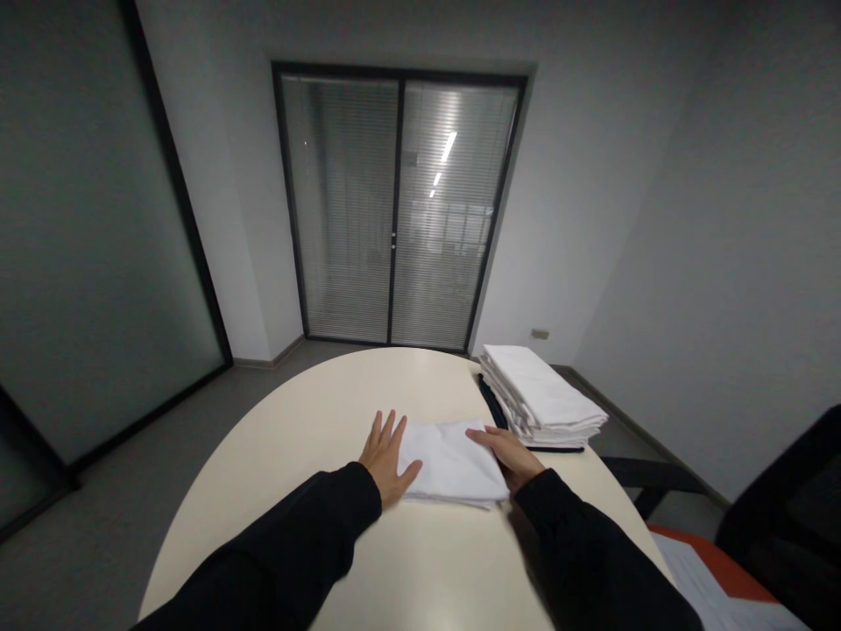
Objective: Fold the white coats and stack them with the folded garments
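Observation:
A folded white cloth (450,464) lies flat on a round cream table (315,412). Along its left edge rests my left hand (387,460), fingers spread and pointing away from me, with the thumb over the cloth. My right hand (512,456) grips the opposite edge; its thumb lies on top of the cloth, and the other fingers are mostly hidden beneath or behind the edge. Just beyond that hand, at the table's right side, stands a stack of folded white cloths (545,394) on a dark flat piece (492,401).
To the right is a black chair (781,517), with an orange-red item (729,565) and white printed paper (710,587) beside it. A glazed double door with blinds (394,210) is at the back, and a frosted glass panel (98,237) rises on the left.

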Available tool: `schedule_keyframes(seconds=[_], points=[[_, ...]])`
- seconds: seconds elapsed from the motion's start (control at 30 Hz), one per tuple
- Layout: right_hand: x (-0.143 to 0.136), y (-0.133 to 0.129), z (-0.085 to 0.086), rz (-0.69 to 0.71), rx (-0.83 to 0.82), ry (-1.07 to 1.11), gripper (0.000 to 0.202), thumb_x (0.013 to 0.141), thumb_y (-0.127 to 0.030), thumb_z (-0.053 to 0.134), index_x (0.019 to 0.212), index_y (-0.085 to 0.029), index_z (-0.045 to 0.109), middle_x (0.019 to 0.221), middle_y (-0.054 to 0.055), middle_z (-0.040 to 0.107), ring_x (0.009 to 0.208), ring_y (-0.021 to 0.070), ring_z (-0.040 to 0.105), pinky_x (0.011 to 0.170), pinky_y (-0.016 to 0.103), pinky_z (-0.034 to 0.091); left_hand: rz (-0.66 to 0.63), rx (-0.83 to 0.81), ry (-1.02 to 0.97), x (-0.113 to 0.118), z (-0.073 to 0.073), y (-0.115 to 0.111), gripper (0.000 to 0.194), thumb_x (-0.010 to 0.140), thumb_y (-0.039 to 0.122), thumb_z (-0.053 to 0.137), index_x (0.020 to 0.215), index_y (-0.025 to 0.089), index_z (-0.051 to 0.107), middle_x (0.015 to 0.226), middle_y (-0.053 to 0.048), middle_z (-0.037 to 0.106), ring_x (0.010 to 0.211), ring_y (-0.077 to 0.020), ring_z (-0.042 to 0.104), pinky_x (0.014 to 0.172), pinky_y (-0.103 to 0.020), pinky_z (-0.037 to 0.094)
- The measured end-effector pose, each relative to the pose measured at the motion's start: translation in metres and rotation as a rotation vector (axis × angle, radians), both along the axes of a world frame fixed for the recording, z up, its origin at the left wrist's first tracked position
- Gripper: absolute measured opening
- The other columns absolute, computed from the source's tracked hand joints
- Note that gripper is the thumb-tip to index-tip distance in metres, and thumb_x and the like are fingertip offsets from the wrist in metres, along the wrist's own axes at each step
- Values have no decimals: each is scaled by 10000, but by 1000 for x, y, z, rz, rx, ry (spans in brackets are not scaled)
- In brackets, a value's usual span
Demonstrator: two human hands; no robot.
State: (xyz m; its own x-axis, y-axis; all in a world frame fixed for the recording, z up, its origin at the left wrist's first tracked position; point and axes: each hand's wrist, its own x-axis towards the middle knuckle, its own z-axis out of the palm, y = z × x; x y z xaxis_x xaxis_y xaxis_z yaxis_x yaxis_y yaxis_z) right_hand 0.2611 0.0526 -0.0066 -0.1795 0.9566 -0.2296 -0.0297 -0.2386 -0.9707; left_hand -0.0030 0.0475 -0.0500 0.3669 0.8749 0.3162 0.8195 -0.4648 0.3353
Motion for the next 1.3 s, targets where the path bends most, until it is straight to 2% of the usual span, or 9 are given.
schedule_keyframes(seconds=[0.1,0.23,0.37,0.47,0.63,0.8,1.03,1.17,1.3], points=[[-1,-6,5,33,12,27,434,695,-341,727,1047,-165,545,1062,138,697,916,253,690,827,386,546,-21,1,-6,-3,-2,3,821,870,584,420,1486,75,232,1563,-160,94,1419,-345,-104,1150,-519,128],[2,-6,-1,87,44,-2,437,652,-334,751,1000,-172,542,1035,120,708,909,253,689,815,380,545,-56,3,-7,-6,-7,8,815,877,594,402,1485,81,227,1565,-153,81,1422,-336,-93,1147,-518,154],[6,-3,3,102,111,-108,444,650,-369,724,1012,-169,565,1005,95,718,892,248,684,792,376,543,-18,-6,-11,-6,-9,10,783,901,602,344,1485,93,231,1566,-147,88,1430,-324,-41,1151,-490,167],[7,-2,21,49,193,-206,413,666,-380,690,1015,-193,572,1021,76,712,905,244,675,786,367,539,34,-39,-12,-4,-5,10,754,924,570,296,1478,62,231,1560,-168,105,1432,-317,22,1156,-458,169],[15,7,59,-14,266,-235,334,676,-356,672,954,-196,577,967,76,711,826,233,666,740,354,533,65,-77,-5,-3,1,8,758,938,524,271,1476,-3,188,1539,-217,141,1429,-321,81,1154,-455,172],[28,20,89,-86,410,-258,364,698,-362,690,988,-175,574,917,54,703,798,196,643,703,302,520,57,-97,28,-3,5,4,758,936,533,257,1481,10,199,1549,-179,141,1431,-316,81,1157,-446,169],[44,46,109,-191,590,-212,446,740,-364,687,1131,-188,564,978,50,695,821,181,643,704,282,525,64,-147,77,-2,9,1,750,940,540,238,1492,35,179,1557,-155,115,1435,-301,55,1160,-450,149],[52,67,120,-302,627,-163,419,716,-349,715,1080,-194,577,948,35,695,817,175,639,683,271,530,69,-145,91,-2,9,2,750,942,556,224,1495,52,184,1558,-141,118,1436,-288,66,1160,-451,159],[54,85,140,-397,629,-62,406,672,-297,751,1027,-203,579,928,25,690,802,171,646,670,270,549,60,-149,91,-4,10,3,757,943,569,211,1496,53,184,1556,-140,124,1436,-289,74,1159,-456,168]])
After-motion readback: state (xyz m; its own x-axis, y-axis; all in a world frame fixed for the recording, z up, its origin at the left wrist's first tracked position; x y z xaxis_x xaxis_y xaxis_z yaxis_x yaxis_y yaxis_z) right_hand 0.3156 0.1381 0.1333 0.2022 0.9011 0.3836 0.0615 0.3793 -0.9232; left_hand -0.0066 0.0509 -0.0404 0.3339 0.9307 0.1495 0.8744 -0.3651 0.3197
